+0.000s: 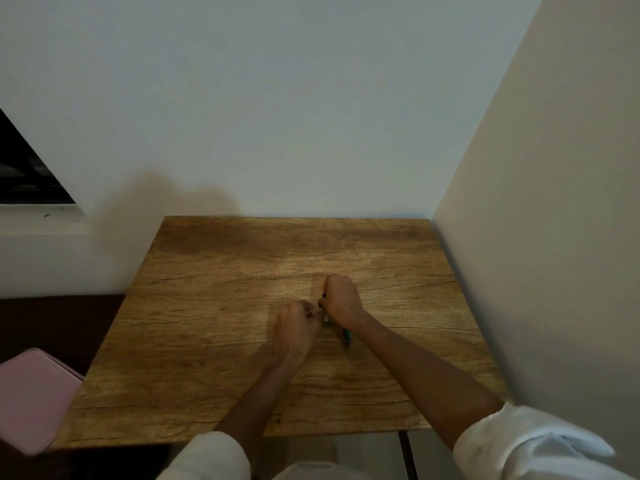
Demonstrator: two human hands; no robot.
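Both hands meet over the middle of a wooden table (214,341). My right hand (341,299) is curled round a thin teal pen-like object (347,336); its teal end sticks out below the wrist and a small dark tip shows above the fist. My left hand (296,329) is curled beside it, fingertips touching the right hand near a small white part of the object. What the left fingers pinch is hidden.
A white wall stands right behind the table and another wall (536,237) runs along its right edge. A pink object (33,400) lies off the table's left front corner. A dark window opening (27,174) sits at the left.
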